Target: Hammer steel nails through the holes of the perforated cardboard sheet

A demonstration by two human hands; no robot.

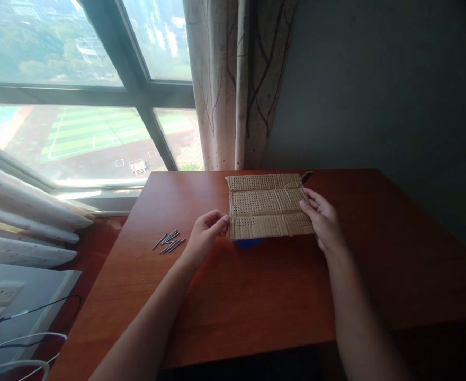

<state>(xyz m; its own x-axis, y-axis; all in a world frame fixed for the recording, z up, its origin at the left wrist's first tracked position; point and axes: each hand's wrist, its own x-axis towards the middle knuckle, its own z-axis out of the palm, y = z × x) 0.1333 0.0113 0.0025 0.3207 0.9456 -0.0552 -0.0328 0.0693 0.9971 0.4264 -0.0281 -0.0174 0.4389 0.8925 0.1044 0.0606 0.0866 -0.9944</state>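
Observation:
A flat piece of cardboard (268,206) punched with rows of small holes lies on a wooden table (257,296), raised on something blue (248,243) that shows under its near edge. My left hand (206,231) pinches the cardboard's left edge with curled fingers. My right hand (323,219) rests against its right edge, fingers extended along the side and holding it. A small pile of several metal nails (169,241) lies on the table left of my left hand.
A curtain (236,84) hangs behind the table beside a large window (78,95). A dark wall stands to the right. On the floor at lower left are a white power strip (2,293) and cables.

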